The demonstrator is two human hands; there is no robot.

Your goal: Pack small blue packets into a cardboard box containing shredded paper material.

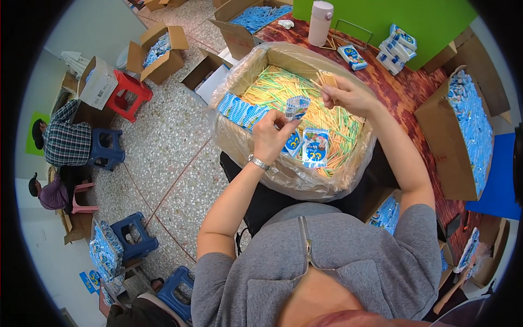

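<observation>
My left hand (271,137) pinches a small blue-and-white printed packet (297,106) by its lower edge. My right hand (348,94) holds a small bundle of thin sticks (327,79) just right of the packet's top. Both hands hover over a large cardboard box lined with clear plastic (239,143), which is full of yellow, green and orange sticks (283,87). More blue packets lie in the box: a row (239,111) along its left side and one flat packet (315,147) near the front. A metal watch sits on my left wrist.
An open box of blue packets (468,131) stands at my right on the dark red table (403,92). A white bottle (320,23) and stacked packets (395,48) sit behind. Other boxes, red and blue stools and two seated people (65,141) are on the floor to the left.
</observation>
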